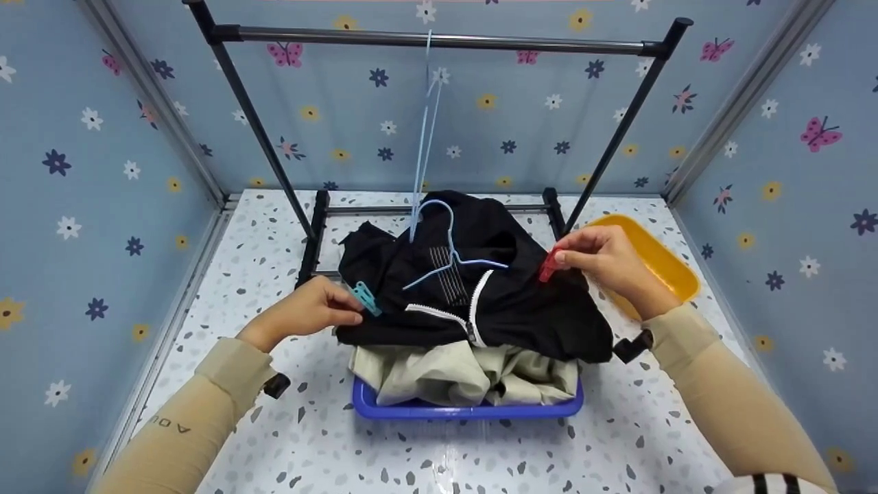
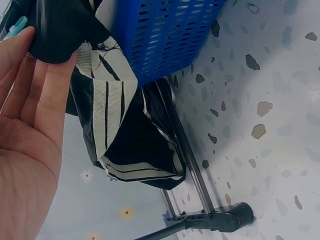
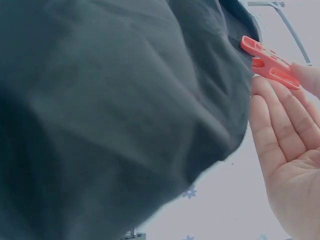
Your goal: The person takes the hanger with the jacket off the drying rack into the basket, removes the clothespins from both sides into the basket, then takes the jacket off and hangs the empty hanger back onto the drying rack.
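A black zip jacket [image 1: 542, 315] with a white zipper lies spread over a pile of beige cloth [image 1: 439, 374] in a blue basket [image 1: 473, 412]. My left hand [image 1: 305, 315] pinches the jacket's left side between thumb and fingers, right beside a teal clothespin [image 1: 365, 298] on the fabric. At the opposite side, my right hand [image 1: 607, 264] pinches a red clothespin [image 1: 549, 266]; its jaws overlap the jacket's edge in the right wrist view. A light blue hanger [image 1: 454, 257] shows at the collar, its lower parts hidden in the jacket.
Behind the basket stands a black clothes rack [image 1: 329, 36]. Another thin blue hanger [image 1: 426, 116] hangs from its bar, seen nearly edge-on. A yellow tray [image 1: 675, 264] sits beyond my right hand. Patterned walls enclose the speckled surface [image 1: 274, 439] on the left, right and back.
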The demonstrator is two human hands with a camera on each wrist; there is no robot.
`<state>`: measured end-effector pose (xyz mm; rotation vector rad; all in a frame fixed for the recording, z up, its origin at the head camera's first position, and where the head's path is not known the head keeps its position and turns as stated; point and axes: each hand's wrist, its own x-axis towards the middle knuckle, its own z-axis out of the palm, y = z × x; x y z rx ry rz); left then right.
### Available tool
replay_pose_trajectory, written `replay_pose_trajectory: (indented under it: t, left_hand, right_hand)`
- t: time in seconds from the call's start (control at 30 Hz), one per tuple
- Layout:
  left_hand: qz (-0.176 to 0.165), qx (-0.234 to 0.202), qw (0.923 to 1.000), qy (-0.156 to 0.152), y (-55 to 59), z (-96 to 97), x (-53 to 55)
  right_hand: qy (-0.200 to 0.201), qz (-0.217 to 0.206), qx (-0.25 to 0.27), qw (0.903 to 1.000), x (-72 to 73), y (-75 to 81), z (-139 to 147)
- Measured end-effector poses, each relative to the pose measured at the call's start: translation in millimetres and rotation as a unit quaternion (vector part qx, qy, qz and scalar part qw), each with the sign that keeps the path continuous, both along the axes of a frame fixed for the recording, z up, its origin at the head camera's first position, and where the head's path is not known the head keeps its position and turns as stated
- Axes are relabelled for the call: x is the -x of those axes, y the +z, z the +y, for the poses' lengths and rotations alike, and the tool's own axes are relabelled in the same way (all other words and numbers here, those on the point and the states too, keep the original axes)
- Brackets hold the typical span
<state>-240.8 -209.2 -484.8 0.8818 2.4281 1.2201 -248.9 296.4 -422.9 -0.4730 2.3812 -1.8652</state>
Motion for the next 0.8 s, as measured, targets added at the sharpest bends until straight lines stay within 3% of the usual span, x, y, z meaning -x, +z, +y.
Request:
replay_pose_trajectory:
  t: [0.17, 0.47, 0.8]
  left_hand:
    - [-0.005, 0.000, 1.0000, 0.002, 0.5, 0.4, -0.3]
    - [-0.006, 0.003, 1.0000, 0.006, -0.1, 0.8, 0.3]
    - [0.004, 0.003, 1.0000, -0.001, -0.5, 0.6, 1.3]
  right_hand:
    - [-0.028, 0.015, -0.005, 0.9995, 1.9, 6.0, 7]
    - [-0.050, -0.003, 0.017, 0.9986, 4.6, 13.3, 25]
    - [-0.074, 0.005, 0.035, 0.9966, 7.5, 8.6, 42]
